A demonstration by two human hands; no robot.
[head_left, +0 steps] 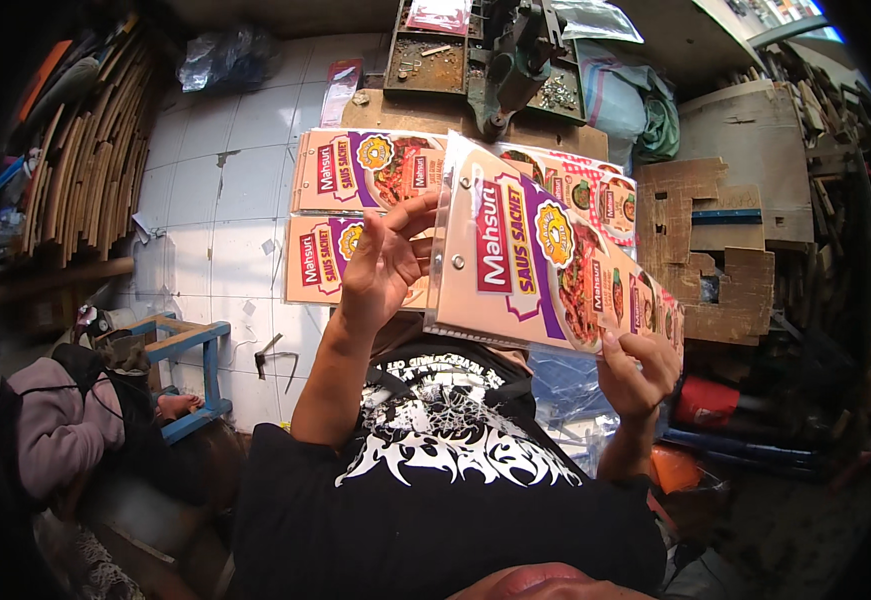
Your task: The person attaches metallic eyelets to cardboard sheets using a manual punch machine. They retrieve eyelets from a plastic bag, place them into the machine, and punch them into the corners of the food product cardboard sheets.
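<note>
A sheaf of glossy peach-coloured printed sheets [500, 250], with a purple band, food pictures and metal eyelets along its left edge, is held up tilted in front of me. My right hand [640, 372] pinches its lower right edge between thumb and fingers. Beside its left edge, my left hand [391, 258] is turned palm up with fingers apart; whether a fingertip touches the edge I cannot tell. Behind that hand lie two more piles of matching sheets, an upper pile [335, 170] and a lower pile [307, 262], partly covered by the hand and the held sheaf.
A dark metal hand press [515, 75] stands beyond the sheets, flanked by trays [425, 75] of small metal bits. Cut brown boards [700, 290] are at the right. To the left are a blue-framed stool [190, 345], stacked wood strips [90, 170] and a seated person's leg.
</note>
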